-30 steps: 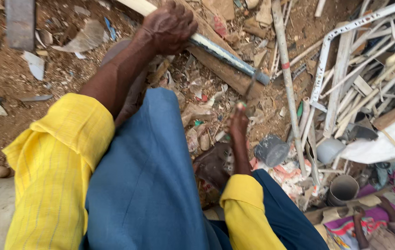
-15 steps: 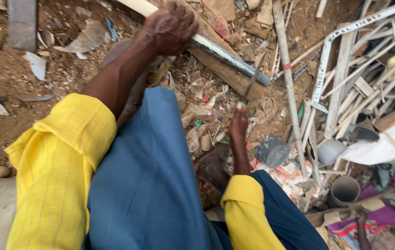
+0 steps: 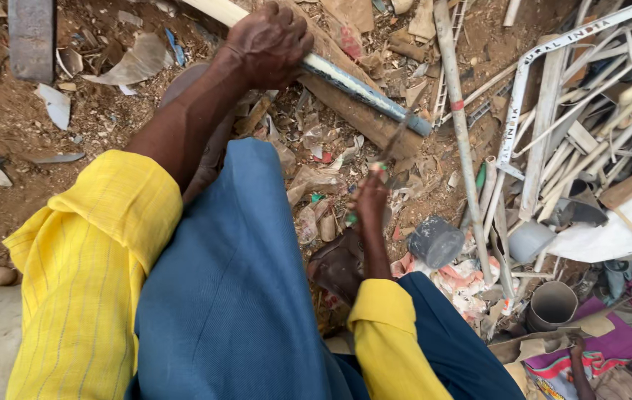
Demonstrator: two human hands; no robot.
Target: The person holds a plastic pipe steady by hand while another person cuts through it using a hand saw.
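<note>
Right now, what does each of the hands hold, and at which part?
The left hand grips a long grey pipe near its upper end. The right hand holds a thin tool by its handle.

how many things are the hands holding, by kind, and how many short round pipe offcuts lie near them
long pipe held by left hand: 1
thin cutting tool held by right hand: 1
short grey pipe offcuts on the ground: 3
total: 5
</note>
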